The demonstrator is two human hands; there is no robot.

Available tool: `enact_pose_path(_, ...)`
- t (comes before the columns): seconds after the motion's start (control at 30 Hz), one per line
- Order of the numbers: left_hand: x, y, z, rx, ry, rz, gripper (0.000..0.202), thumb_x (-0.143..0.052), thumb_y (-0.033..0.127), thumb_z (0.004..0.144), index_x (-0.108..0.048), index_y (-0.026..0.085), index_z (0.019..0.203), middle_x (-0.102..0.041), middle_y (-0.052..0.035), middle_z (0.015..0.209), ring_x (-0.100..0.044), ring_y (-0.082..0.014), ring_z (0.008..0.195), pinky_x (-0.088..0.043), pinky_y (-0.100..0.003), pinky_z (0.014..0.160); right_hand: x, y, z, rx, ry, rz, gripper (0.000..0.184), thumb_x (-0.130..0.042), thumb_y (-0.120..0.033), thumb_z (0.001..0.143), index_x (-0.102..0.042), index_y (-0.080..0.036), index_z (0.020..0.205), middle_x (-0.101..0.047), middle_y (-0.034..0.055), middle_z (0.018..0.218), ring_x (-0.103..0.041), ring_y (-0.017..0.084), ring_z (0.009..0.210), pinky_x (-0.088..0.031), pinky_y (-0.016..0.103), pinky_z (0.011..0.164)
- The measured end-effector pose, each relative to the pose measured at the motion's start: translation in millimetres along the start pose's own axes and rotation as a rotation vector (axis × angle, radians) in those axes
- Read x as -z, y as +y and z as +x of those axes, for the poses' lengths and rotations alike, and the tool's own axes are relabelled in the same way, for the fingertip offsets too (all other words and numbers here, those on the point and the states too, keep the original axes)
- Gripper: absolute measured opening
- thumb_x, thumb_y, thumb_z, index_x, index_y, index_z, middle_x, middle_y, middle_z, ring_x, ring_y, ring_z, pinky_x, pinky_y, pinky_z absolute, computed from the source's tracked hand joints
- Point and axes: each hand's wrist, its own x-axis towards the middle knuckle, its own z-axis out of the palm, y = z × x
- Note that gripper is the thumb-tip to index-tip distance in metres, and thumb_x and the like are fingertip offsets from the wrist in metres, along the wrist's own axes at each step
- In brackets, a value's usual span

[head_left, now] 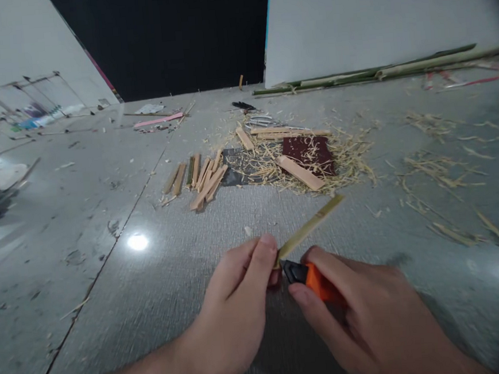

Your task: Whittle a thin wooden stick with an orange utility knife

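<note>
My left hand (237,303) is closed around the near end of a thin greenish bamboo strip (311,227), which slants up and to the right over the floor. My right hand (367,310) grips an orange and black utility knife (308,277), its black tip touching the strip just beside my left thumb. Both hands hover low over the grey floor (186,261).
A row of cut bamboo sticks (199,179) lies ahead on the left. A pile of shavings (299,160) with a dark red sheet (307,151) and flat slats lies ahead. Long green bamboo poles (379,73) rest against the white wall. More shavings are scattered at right.
</note>
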Motion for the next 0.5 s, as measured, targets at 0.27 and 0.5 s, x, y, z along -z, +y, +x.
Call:
enact_pose_path(0.27,-5.1,-0.8,0.5,-0.016,-0.089,-0.136,0.054,-0.052,0.057,0.107,-0.045,0.022,0.067,-0.039,0.0033,0.067,-0.037,-0.0135,0.067,-0.038,-0.028,0.063,3.2,27.9,5.3,-0.317,0.044,-0.072,0.039,-0.046,-0.055,0.107,-0.050,-0.027,0.081,-0.052,-0.0039,0.050,-0.047,0.017,0.038,-0.026,0.029,0.047)
enact_pose_path(0.5,-3.9,3.4,2.7,0.046,-0.130,-0.268,0.055,-0.058,0.059,0.103,-0.043,0.022,0.066,-0.036,0.0045,0.063,-0.032,-0.0120,0.061,-0.032,-0.028,0.058,19.5,39.8,11.8,-0.619,0.150,0.247,0.055,-0.042,-0.070,0.104,-0.041,-0.028,0.068,-0.040,-0.0029,0.053,-0.039,0.016,0.047,-0.025,0.031,0.048)
